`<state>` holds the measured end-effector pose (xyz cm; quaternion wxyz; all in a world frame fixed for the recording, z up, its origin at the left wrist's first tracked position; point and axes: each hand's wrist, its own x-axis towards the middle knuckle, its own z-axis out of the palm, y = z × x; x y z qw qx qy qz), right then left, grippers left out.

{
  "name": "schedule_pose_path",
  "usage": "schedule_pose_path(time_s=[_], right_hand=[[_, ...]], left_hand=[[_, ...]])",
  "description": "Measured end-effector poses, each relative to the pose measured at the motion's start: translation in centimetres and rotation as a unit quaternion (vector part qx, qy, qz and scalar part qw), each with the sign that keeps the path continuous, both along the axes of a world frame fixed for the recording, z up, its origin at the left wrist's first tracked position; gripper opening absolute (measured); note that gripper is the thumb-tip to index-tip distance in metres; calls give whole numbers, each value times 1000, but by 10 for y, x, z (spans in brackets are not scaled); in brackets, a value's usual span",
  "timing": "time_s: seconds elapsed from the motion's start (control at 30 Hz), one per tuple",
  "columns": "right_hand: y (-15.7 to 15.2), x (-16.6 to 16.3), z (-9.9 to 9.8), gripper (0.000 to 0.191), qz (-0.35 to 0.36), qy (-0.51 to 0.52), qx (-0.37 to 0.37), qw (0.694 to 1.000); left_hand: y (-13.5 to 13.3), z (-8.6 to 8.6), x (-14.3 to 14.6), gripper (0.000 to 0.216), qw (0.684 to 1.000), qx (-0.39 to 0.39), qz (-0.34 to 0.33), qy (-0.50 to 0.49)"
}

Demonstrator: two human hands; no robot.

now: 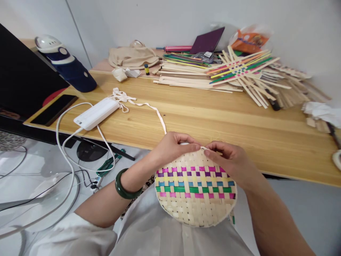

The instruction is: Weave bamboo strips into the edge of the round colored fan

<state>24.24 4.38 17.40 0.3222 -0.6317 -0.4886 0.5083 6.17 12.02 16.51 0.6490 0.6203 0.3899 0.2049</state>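
A round woven bamboo mat [195,190] with purple, pink, yellow, blue and green bands stands on my lap, tilted toward me. My left hand [173,147] pinches its top rim, fingers closed on a white cloth tape [160,115] that runs from the rim back across the table. My right hand [229,160] grips the rim just to the right, fingers curled, thumb and forefinger meeting the tape's end. A green bangle [124,186] circles my left wrist.
The wooden table [213,117] carries a white power bank [96,113] with cable, a phone [54,108], a cap [71,71], a beige cloth [133,56], bamboo strips [191,74] and a half-woven coloured piece [239,67]. A black monitor stands left.
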Motion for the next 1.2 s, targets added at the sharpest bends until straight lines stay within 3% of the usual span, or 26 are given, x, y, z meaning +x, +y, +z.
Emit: schedule_pose_path(time_s=[0.3, 0.6, 0.83, 1.03, 1.2], right_hand=[[-2, -1, 1, 25, 7, 0, 46, 999], [-1, -1, -1, 20, 9, 25, 26, 999], [0, -2, -2, 20, 1, 43, 6, 999], [2, -2, -1, 22, 18, 48, 2, 999], [3, -2, -5, 22, 22, 43, 1, 999]], left_hand=[[-2, 7, -2, 27, 1000, -12, -24, 1], [-1, 7, -4, 29, 999, -35, -22, 9], [0, 10, 0, 23, 993, -119, 13, 8], [6, 12, 0, 15, 972, -234, -3, -3], [10, 5, 2, 11, 964, -267, -4, -10]])
